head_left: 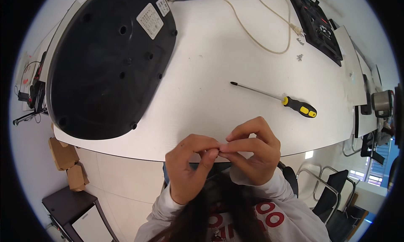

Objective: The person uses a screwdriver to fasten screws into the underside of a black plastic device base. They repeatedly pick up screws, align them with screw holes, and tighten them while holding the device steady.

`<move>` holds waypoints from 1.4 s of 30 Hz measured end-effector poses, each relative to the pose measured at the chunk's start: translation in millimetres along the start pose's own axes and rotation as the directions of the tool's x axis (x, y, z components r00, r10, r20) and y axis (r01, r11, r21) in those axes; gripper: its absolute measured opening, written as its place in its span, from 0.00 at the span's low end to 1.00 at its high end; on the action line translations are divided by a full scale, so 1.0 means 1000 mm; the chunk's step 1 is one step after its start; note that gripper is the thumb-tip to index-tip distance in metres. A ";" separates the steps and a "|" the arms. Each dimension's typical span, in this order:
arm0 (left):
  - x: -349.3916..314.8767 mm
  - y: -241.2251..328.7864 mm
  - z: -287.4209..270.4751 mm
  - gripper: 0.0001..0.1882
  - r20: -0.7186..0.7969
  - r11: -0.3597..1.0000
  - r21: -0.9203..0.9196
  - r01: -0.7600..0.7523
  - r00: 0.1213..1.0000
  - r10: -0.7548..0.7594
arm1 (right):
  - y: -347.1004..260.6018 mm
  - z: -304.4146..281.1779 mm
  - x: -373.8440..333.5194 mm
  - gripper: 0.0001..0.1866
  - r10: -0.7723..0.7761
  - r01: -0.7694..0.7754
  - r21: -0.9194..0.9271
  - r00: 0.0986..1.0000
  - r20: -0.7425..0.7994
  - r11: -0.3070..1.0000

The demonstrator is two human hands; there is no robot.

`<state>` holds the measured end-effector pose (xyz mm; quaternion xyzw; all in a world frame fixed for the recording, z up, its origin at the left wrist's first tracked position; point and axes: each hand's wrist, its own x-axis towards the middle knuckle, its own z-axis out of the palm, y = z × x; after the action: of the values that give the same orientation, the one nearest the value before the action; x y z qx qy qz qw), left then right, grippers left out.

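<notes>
Just over the near edge of the white table (202, 107), my left hand (185, 164) and my right hand (261, 155) meet at the fingertips. Thumb and index finger are pinched together on each. Whatever lies between them, if anything, is too small to make out. Beyond my right hand a screwdriver (294, 105) with a black and yellow handle lies on the table, its dark tip pointing left. To the left rests a large black plastic base (101, 73), rounded in outline, with several holes and two white labels.
Two little clusters of small metal screws (299, 57) lie at the far right, near a pale power cord (269, 51) with a plug. An open black tool case (322, 29) stands behind them. Black chairs (332, 191) are at the lower right, cardboard boxes (65, 155) at the left.
</notes>
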<state>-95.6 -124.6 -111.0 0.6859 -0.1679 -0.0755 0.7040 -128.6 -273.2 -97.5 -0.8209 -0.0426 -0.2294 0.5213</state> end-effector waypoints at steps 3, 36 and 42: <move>0.007 -0.001 -0.007 0.03 0.082 0.982 -0.085 0.168 0.984 -0.161 | 0.005 -0.001 0.002 0.11 -0.031 0.032 -0.034 0.999 0.035 0.999; 0.033 -0.019 -0.029 0.14 -0.139 0.936 0.334 -0.109 0.977 0.163 | 0.051 -0.075 -0.005 0.19 -0.017 -0.065 -0.780 0.995 -0.096 0.622; 0.034 -0.021 -0.027 0.14 -0.148 0.915 0.382 -0.130 0.969 0.200 | 0.052 -0.070 -0.005 0.22 -0.082 -0.015 -0.769 0.993 -0.088 0.640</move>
<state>-51.9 -111.2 -127.2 0.7933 -0.1708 0.0809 0.5787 -140.1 -356.9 -118.6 -0.9489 0.0735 -0.2821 0.1211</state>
